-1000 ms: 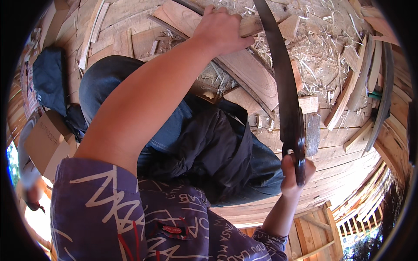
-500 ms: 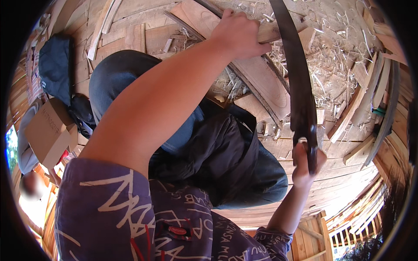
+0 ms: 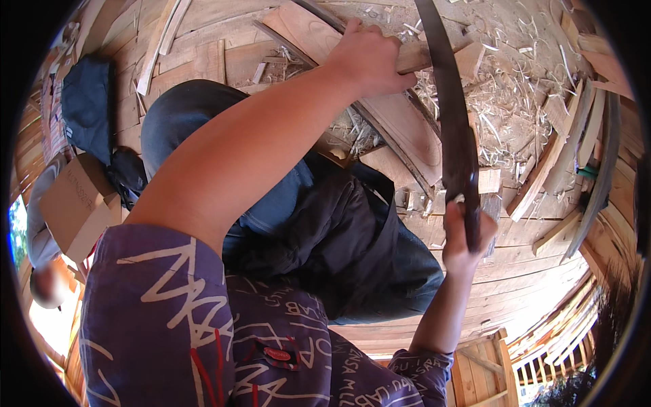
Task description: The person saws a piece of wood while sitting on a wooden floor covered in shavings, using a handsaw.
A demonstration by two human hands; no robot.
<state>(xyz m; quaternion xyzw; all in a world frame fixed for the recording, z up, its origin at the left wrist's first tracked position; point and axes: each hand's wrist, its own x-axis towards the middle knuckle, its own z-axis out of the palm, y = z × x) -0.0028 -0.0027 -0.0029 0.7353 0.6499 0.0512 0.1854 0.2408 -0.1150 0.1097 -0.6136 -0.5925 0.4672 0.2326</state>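
Observation:
A dark-bladed handsaw (image 3: 447, 88) stands lengthwise in front of me, its far end running out of the top of the view. My right hand (image 3: 469, 234) is closed round its dark handle at the near end. The blade crosses the right end of a narrow wooden stick (image 3: 414, 57). My left hand (image 3: 369, 57) grips that stick and presses it down over a wide wooden board (image 3: 413, 129) with dark edge strips. The left fingertips are partly hidden. Where the teeth meet the stick cannot be made out.
Curled shavings (image 3: 519, 102) cover the plank floor on the right, with loose wooden strips (image 3: 549, 159) beyond. A dark bag (image 3: 88, 105) and a cardboard box (image 3: 76, 200) are at the left, beside another person (image 3: 46, 285). My bent legs lie close below the board.
My right hand and the saw have moved forward, away from me, and slightly left. My left hand stays on the stick, nearly still.

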